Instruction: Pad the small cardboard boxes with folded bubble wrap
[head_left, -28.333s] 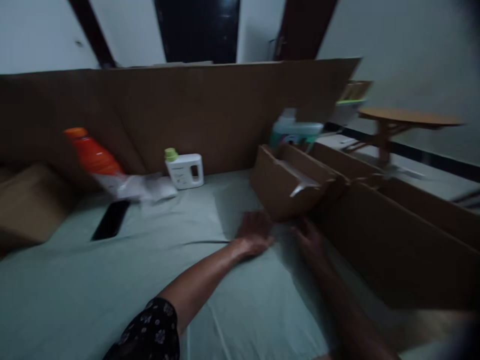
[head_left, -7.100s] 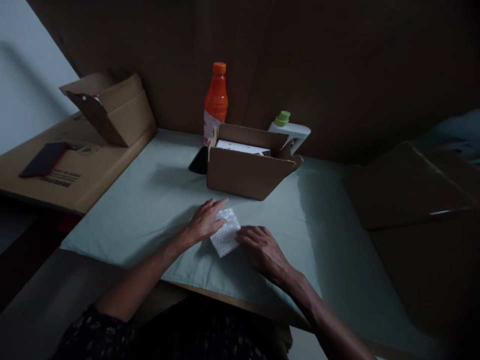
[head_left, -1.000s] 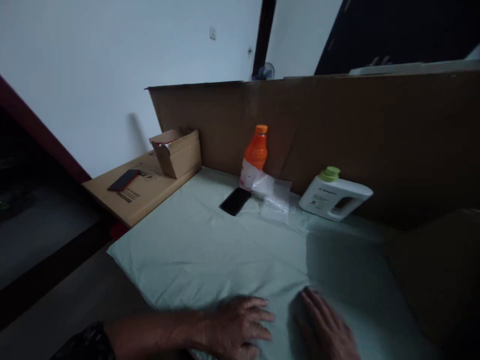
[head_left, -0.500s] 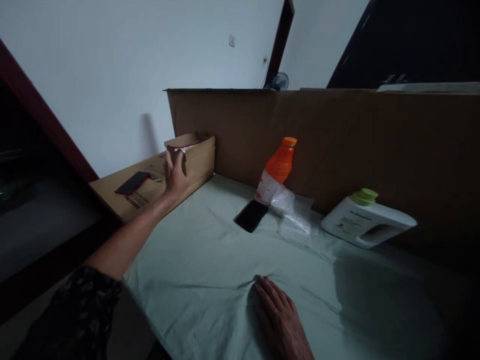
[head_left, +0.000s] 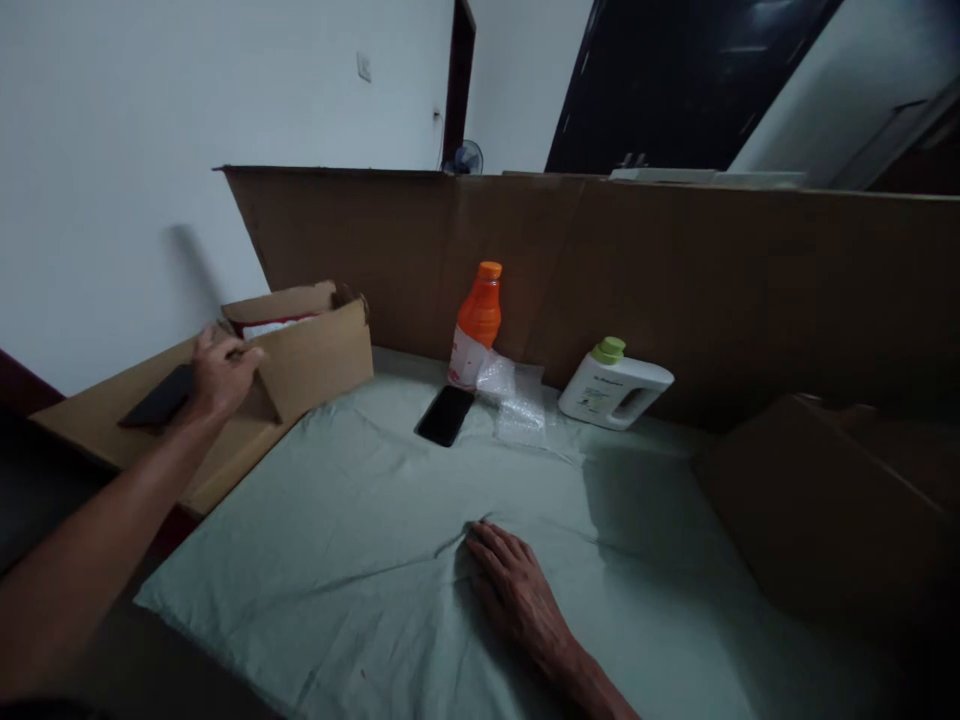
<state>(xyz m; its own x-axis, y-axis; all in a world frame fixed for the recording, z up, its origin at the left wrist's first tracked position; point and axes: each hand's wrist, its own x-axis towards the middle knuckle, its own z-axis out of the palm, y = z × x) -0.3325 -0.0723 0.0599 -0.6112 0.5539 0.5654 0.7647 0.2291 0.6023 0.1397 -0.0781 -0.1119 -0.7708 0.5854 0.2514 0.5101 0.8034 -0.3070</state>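
My left hand (head_left: 221, 375) grips the near left end of a small open-topped cardboard box (head_left: 319, 355), with its fingers bent over the rim. Something white with a red edge (head_left: 274, 326) shows inside, too hidden to name. The box stands partly on a larger flat piece of cardboard (head_left: 180, 355). On that cardboard, right by my left wrist, lies a dark flat rectangular object (head_left: 159, 397). My right hand (head_left: 517, 595) rests palm down on the pale green cloth (head_left: 360, 560), its fingers stretched out and holding nothing.
A black phone (head_left: 444, 416) lies before an orange bottle (head_left: 478, 325) and some bubble wrap (head_left: 523, 405). Farther right is a white jug (head_left: 616, 390) with a green cap. A tall cardboard panel (head_left: 390, 225) borders the back; another cardboard box (head_left: 817, 510) stands in shadow at right.
The view has swung to the right, bringing the shadowed box into sight. The small box in my left hand has shifted nearer and turned a little. My right hand stays on the cloth.
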